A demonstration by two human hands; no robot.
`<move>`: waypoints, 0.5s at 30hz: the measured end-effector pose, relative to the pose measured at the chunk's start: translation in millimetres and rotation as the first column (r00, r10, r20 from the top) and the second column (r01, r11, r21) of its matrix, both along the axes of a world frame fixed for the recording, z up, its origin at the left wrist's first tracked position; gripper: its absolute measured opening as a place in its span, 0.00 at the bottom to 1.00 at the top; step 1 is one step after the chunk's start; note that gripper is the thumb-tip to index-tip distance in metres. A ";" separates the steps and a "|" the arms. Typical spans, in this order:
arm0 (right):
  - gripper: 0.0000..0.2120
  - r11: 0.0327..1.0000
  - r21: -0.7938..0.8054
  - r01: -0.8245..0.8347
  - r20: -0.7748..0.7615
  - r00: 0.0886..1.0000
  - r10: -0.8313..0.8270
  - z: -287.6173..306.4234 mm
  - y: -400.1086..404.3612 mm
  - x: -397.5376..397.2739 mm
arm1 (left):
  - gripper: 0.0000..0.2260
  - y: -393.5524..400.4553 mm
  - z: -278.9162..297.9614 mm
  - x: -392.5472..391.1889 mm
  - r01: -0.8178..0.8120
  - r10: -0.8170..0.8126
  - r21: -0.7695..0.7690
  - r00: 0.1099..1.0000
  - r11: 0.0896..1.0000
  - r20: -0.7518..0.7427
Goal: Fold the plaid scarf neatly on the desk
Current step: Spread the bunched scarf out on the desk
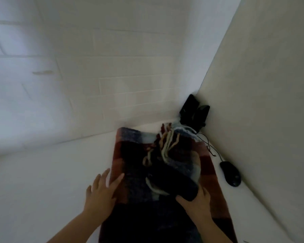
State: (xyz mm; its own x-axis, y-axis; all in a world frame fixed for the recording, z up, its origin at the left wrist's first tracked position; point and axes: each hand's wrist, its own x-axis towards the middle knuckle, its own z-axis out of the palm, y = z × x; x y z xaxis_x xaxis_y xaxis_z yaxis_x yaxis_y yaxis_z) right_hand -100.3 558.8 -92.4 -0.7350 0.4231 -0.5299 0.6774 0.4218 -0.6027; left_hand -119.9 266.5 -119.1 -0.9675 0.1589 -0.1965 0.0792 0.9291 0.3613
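Note:
The plaid scarf (130,155), in red, dark blue and pale blue, lies lengthwise on the white desk (51,181), running from the near edge to the back wall. Its fringed end is folded back over the middle, with pale tassels spread on top. My left hand (100,195) rests flat with fingers apart on the scarf's left edge. My right hand (197,202) grips a dark folded part of the scarf near its right side.
A black computer mouse (231,173) lies right of the scarf, its thin cable running back to a black device (194,111) in the corner. A tiled wall stands behind the desk and a plain panel closes the right side.

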 end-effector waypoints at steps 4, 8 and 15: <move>0.40 0.998 0.058 -0.027 -0.155 0.987 0.036 -2.5 -9.6 -9.2 | 0.34 1.6 3.9 6.1 0.214 -0.233 -0.274 0.972 0.937 -0.037; 0.15 0.998 -0.065 0.009 -0.282 0.959 -0.027 25.2 -20.3 -23.7 | 0.24 25.3 45.6 7.1 0.253 -0.263 0.134 0.963 0.958 0.062; 0.13 0.865 -0.194 -0.462 -0.544 0.785 0.297 96.6 -100.9 -27.7 | 0.28 72.2 111.8 -14.7 -0.685 -0.211 0.728 0.710 0.015 0.672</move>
State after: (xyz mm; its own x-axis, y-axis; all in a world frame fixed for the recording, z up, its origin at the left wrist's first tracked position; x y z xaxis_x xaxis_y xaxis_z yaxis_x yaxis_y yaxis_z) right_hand -128.0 457.9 4.2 -0.9911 -0.0661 -0.1151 0.0879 0.3229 -0.9423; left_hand -134.6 338.7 -7.3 -0.7634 0.3984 -0.5083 -0.6395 -0.3557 0.6816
